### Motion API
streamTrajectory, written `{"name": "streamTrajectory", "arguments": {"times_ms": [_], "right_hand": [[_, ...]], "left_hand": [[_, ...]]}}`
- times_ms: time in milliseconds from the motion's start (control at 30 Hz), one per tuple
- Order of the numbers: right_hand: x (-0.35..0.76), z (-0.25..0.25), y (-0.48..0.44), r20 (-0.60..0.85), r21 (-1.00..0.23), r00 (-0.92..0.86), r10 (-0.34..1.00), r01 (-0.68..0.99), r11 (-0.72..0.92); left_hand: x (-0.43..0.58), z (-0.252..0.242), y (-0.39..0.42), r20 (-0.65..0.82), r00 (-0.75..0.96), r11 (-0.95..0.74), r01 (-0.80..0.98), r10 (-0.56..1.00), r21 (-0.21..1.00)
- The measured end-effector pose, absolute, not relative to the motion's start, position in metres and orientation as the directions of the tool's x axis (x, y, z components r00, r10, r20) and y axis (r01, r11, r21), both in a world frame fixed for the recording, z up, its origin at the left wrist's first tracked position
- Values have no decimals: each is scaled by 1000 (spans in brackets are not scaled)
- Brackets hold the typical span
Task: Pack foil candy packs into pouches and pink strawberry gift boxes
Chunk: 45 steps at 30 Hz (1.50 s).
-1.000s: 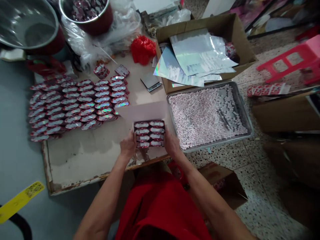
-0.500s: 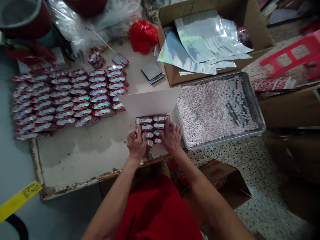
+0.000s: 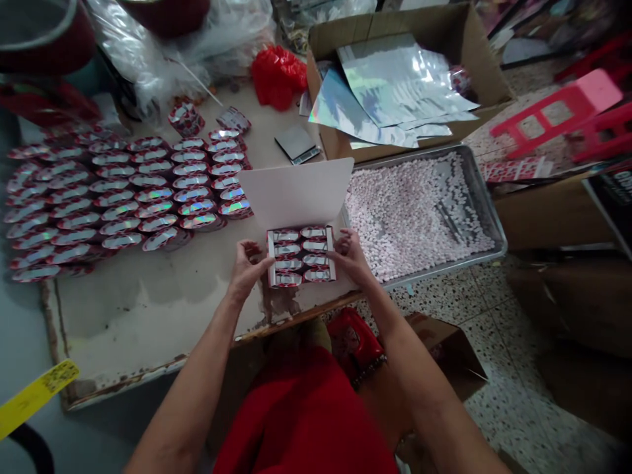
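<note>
A small open carton [image 3: 330, 263] stands near the table's front edge, its white lid [image 3: 299, 194] raised at the back. Two columns of red-and-white packets [image 3: 289, 264] with shiny top edges fill it. My left hand [image 3: 247, 264] is at the carton's left side, thumb on the white side flap and fingers curled outside. On the opposite side, my right hand [image 3: 351, 255] has its fingertips at the right flap, its other fingers bent.
Rows of similar packets [image 3: 153, 194] stand on the table [image 3: 162, 289] to the left. A metal tray [image 3: 498, 227] of small pale pellets lies right, with tweezers [image 3: 448, 220] in it. Behind are a cardboard box [image 3: 365, 29] with shiny sheets, a small scale [image 3: 297, 143] and a red bag [image 3: 279, 76].
Both hands have moved outward from over the packets to the carton's sides. The white side flaps now show upright, and more of the packets is visible. The view has shifted slightly.
</note>
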State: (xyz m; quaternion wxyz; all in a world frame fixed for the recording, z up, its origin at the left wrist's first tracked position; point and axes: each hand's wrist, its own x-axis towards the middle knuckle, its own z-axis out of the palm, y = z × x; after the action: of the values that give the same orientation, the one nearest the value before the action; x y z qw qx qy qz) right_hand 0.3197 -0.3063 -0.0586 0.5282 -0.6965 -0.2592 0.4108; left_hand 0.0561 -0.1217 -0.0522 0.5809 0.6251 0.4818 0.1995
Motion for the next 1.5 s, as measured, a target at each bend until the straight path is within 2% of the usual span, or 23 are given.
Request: {"name": "streamTrajectory", "arguments": {"times_ms": [133,233,300,467,633,733,800,967,1033,1067,1167,1233,1333,1500], "right_hand": [[348,-55,-283,-274,-932,431,860,102,-348],[369,-52,-267,-252,-928,234,939,218,-303],[376,-51,-265,-223,-930,136,965,267,-252],[377,-51,-280,-42,-850,97,994,520,-87],[371,-43,-286,55,-675,-40,998,734,66],[365,-35,-289,86,-579,-123,989,801,150],[360,-29,-294,69,-528,-201,977,824,206],[345,1,-305,-74,-415,-362,929,859,301],[334,12,-303,-116,-405,-328,938,877,257],[327,16,-301,-134,-400,-296,946,889,222],[296,15,-296,-181,-324,-168,969,940,103],[274,5,-296,-200,-243,-77,977,970,27],[251,-19,-293,-177,-196,37,984,978,-72],[236,-44,-268,-73,-284,195,978,936,-208]], "left_hand": [[72,-46,-92,-334,656,157,315,676,936],[79,-42,-70,-368,784,165,332,500,929],[79,-42,-60,-375,809,132,355,452,925],[74,-39,-52,-205,871,-209,325,447,922],[80,-31,-55,-113,911,-401,283,396,872],[81,-30,-55,-10,966,-614,171,257,770],[79,-29,-52,9,988,-724,109,156,681],[76,-5,-51,-151,983,-874,-16,-102,485],[77,9,-68,-220,965,-898,-30,-140,439],[78,14,-81,-247,963,-909,8,-105,416],[75,16,-131,-296,947,-906,229,124,356],[72,6,-153,-297,933,-887,305,205,346],[77,-12,-147,-257,945,-873,295,204,389],[103,-24,-82,-156,972,-776,233,174,586]]}}
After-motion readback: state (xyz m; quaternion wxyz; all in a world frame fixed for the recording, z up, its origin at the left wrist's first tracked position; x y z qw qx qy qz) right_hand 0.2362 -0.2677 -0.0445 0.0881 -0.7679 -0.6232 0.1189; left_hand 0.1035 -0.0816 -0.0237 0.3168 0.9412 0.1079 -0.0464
